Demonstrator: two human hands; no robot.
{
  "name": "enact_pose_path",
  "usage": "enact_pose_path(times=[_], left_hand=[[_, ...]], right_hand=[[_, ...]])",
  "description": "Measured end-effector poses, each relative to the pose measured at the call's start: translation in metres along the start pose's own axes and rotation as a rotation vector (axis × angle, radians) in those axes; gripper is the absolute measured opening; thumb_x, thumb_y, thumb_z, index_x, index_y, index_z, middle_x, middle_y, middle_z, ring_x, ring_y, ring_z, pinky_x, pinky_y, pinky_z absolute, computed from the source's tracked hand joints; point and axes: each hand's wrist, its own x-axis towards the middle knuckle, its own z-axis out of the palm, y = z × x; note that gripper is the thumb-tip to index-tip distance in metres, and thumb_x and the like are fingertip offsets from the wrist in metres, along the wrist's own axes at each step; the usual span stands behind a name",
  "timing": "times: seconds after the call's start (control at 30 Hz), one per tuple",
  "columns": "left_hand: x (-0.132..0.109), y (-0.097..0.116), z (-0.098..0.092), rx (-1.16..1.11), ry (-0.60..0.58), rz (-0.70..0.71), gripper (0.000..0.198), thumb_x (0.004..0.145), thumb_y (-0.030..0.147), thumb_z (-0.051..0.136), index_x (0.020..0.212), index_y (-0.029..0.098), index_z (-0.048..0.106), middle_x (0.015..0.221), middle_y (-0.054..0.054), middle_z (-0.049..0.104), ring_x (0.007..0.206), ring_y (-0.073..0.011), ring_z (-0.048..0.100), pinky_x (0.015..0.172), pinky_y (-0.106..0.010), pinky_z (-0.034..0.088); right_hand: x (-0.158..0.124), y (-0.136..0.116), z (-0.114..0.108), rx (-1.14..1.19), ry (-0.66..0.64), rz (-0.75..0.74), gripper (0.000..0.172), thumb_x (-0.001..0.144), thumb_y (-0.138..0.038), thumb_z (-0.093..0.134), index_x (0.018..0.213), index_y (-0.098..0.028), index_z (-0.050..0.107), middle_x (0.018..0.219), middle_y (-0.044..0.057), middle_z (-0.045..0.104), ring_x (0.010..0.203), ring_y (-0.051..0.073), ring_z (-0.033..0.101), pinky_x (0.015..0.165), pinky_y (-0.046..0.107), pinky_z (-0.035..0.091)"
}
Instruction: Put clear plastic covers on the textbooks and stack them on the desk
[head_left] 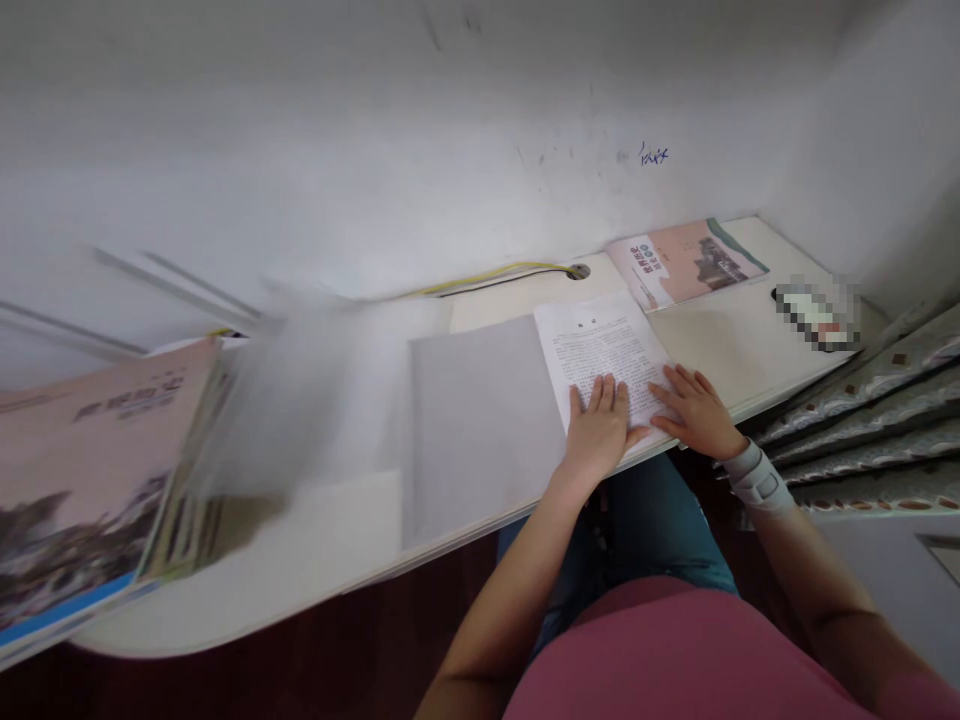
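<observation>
An open book (540, 400) lies on the white desk (330, 560); its right page (600, 350) is printed with text, its left page looks grey and blank. My left hand (600, 425) lies flat on the lower part of the printed page, fingers stretched out. My right hand (697, 410) rests beside it on the page's right edge, fingers also spread flat. A light wrist strap (757, 480) is around my right wrist.
A pink-covered book (686, 262) lies at the far right of the desk. A stack of pink-covered books (97, 470) sits at the left, partly blurred. A yellow cable (495, 275) runs into a desk hole. Patterned fabric (862, 420) hangs at right.
</observation>
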Motion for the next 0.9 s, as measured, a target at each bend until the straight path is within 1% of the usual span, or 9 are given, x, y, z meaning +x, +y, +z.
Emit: enact_pose_path(times=[0.07, 0.23, 0.33, 0.47, 0.6, 0.77, 0.9], left_hand=[[0.001, 0.0, 0.001, -0.006, 0.005, 0.01, 0.076, 0.092, 0.058, 0.032, 0.146, 0.005, 0.03, 0.152, -0.025, 0.026, 0.143, -0.0327, 0.02, 0.113, -0.061, 0.014], [0.005, 0.001, 0.003, -0.025, 0.005, 0.047, 0.071, 0.094, 0.054, 0.03, 0.148, 0.007, 0.026, 0.153, -0.022, 0.027, 0.144, -0.0309, 0.02, 0.114, -0.058, 0.015], [0.007, 0.003, 0.004, -0.029, 0.014, 0.031, 0.075, 0.094, 0.055, 0.03, 0.148, 0.004, 0.024, 0.152, -0.023, 0.027, 0.144, -0.0304, 0.021, 0.115, -0.054, 0.015], [0.01, 0.004, 0.007, -0.026, 0.024, 0.037, 0.08, 0.093, 0.058, 0.03, 0.147, -0.001, 0.023, 0.152, -0.024, 0.026, 0.143, -0.0302, 0.022, 0.116, -0.049, 0.015], [0.011, 0.004, 0.009, -0.027, 0.036, 0.056, 0.082, 0.092, 0.058, 0.032, 0.146, -0.002, 0.023, 0.152, -0.025, 0.025, 0.143, -0.0311, 0.021, 0.117, -0.045, 0.016], [0.008, -0.002, 0.009, -0.059, 0.061, 0.09, 0.077, 0.094, 0.056, 0.028, 0.147, 0.0, 0.023, 0.152, -0.023, 0.027, 0.143, -0.0294, 0.021, 0.116, -0.044, 0.019], [0.006, -0.011, 0.005, -0.118, 0.021, 0.164, 0.08, 0.092, 0.058, 0.036, 0.147, 0.001, 0.022, 0.153, -0.023, 0.025, 0.144, -0.0278, 0.02, 0.117, -0.04, 0.017]], right_hand=[[0.0, 0.0, 0.0, -0.003, -0.006, -0.002, 0.05, 0.09, -0.049, 0.049, 0.135, -0.027, 0.052, 0.148, 0.012, 0.041, 0.137, 0.029, 0.035, 0.11, 0.049, 0.029], [0.0, 0.001, 0.002, -0.004, 0.016, -0.016, 0.051, 0.09, -0.051, 0.047, 0.134, -0.025, 0.053, 0.147, 0.013, 0.043, 0.137, 0.03, 0.036, 0.109, 0.048, 0.03], [-0.001, 0.001, 0.004, -0.009, 0.031, -0.019, 0.05, 0.091, -0.051, 0.046, 0.135, -0.027, 0.052, 0.147, 0.012, 0.043, 0.137, 0.03, 0.036, 0.108, 0.049, 0.03], [-0.001, 0.001, 0.003, -0.013, 0.028, -0.022, 0.05, 0.091, -0.05, 0.047, 0.134, -0.026, 0.053, 0.147, 0.013, 0.042, 0.137, 0.031, 0.036, 0.108, 0.05, 0.03], [0.0, 0.003, 0.004, -0.008, 0.027, -0.03, 0.049, 0.091, -0.048, 0.047, 0.135, -0.026, 0.052, 0.148, 0.013, 0.041, 0.137, 0.031, 0.035, 0.107, 0.051, 0.03], [0.0, 0.006, 0.005, -0.024, 0.045, -0.046, 0.049, 0.09, -0.049, 0.048, 0.133, -0.025, 0.053, 0.145, 0.014, 0.045, 0.135, 0.031, 0.038, 0.106, 0.05, 0.032], [0.001, 0.01, 0.005, -0.013, 0.075, -0.065, 0.046, 0.09, -0.046, 0.05, 0.129, -0.024, 0.057, 0.14, 0.014, 0.05, 0.131, 0.03, 0.043, 0.104, 0.049, 0.035]])
